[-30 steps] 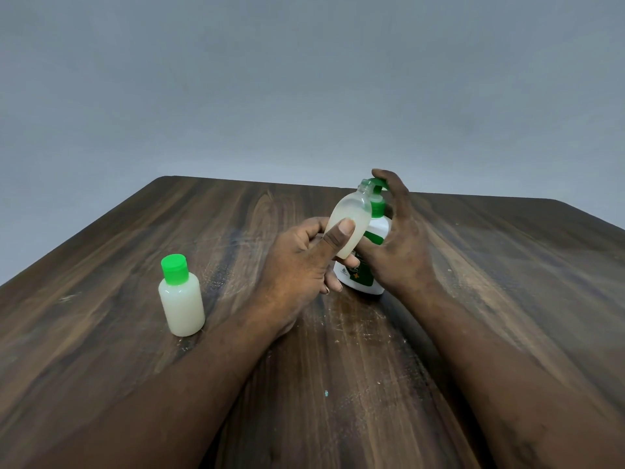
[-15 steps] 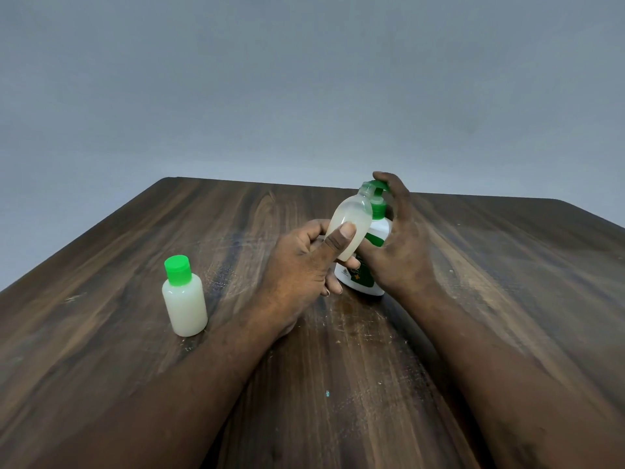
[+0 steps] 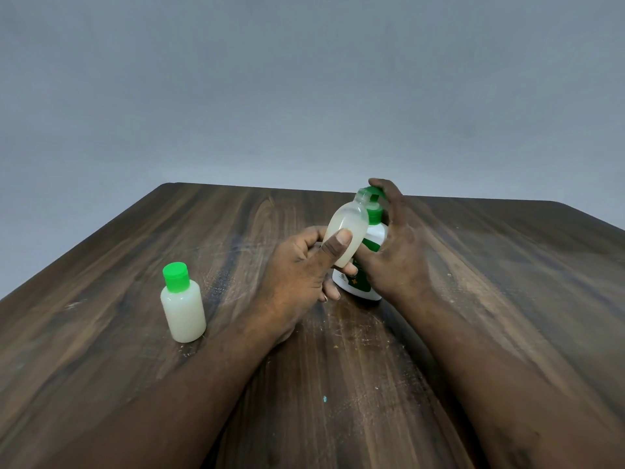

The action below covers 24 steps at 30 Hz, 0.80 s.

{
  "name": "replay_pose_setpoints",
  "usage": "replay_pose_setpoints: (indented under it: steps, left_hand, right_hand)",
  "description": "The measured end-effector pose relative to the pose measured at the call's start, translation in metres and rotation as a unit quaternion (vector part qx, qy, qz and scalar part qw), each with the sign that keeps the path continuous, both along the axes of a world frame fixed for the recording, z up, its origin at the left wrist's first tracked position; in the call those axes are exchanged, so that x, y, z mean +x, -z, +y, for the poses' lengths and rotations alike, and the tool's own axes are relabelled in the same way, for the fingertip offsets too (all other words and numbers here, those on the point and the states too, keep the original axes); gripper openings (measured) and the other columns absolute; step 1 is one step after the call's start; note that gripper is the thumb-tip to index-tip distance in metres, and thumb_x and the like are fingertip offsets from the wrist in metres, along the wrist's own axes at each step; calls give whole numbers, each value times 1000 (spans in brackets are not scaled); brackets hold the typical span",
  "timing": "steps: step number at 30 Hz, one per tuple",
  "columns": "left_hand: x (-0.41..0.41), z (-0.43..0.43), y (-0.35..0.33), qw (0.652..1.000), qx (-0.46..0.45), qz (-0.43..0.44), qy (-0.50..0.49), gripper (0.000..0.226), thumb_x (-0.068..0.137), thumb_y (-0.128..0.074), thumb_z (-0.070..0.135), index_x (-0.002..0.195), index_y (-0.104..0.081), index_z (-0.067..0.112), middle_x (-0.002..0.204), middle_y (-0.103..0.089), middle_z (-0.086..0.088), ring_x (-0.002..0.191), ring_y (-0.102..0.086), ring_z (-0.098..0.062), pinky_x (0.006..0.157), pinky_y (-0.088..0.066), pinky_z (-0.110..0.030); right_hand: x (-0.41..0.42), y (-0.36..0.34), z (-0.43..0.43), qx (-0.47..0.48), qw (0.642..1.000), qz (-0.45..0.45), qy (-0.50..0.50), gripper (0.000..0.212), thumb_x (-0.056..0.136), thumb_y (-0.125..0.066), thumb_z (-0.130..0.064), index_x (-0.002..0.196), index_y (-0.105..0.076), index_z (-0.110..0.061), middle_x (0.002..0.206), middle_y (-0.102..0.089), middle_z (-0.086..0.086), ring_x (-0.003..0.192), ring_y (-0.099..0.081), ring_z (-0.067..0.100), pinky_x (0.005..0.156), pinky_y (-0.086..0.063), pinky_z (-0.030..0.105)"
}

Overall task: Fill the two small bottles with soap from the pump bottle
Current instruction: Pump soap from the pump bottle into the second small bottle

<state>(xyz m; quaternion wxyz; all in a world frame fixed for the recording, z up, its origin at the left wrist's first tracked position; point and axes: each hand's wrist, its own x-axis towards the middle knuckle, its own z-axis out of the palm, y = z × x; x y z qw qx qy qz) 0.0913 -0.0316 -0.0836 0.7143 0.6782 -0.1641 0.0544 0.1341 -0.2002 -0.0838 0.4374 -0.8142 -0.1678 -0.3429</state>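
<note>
the left hand (image 3: pixel 297 269) gripped the uncapped small bottle (image 3: pixel 346 231), tilted, mouth at the nozzle of the pump bottle (image 3: pixel 376 239); the right hand (image 3: pixel 395 255) curled round it, finger on the head. slow presses with the mouth held under would avoid spills.

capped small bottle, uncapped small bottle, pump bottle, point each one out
capped small bottle (image 3: pixel 184 316): head view, middle of its body.
uncapped small bottle (image 3: pixel 348 221): head view, upper part of its body.
pump bottle (image 3: pixel 376 233): head view, white shoulder under the green collar.

Left grip (image 3: pixel 297 269) curled, thumb up; right grip (image 3: pixel 399 255) curled, forefinger raised, forearms extended.
</note>
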Motion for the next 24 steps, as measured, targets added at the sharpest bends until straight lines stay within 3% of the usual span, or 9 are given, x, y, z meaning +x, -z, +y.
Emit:
replay_pose_setpoints:
  steps: [5, 14, 24]
  left_hand:
    - [0, -1, -1, 1000, -4, -1, 0, 40, 97, -61, 50, 117, -69, 15, 91, -81, -8, 51, -59, -16, 50, -48, -24]
    - [1, -1, 1, 1000, 8, -2, -4, 39, 97, -62, 50, 115, -70, 16, 91, -81, -8, 51, -60, -16, 50, -49, -25]
    - [0, -2, -1, 1000, 3, -8, -3, 44, 94, -61, 53, 117, -69, 16, 92, -81, -7, 51, -60, -15, 50, -48, -24]
  right_hand:
    - [-1, -1, 0, -11, 1000, 4, 12, 91, 82, -87, -30, 154, -33, -47, 125, -66, -18, 97, -68, 0, 78, -62, 31]
    - [1, 0, 0, -4, 1000, 9, 2, 83, 82, -86, -25, 148, -38, -41, 123, -67, -13, 97, -70, 5, 78, -63, 44]
    - [1, -2, 0, -13, 1000, 6, 2, 90, 82, -88, -29, 154, -35, -41, 121, -58, -32, 106, -63, -8, 82, -59, 25]
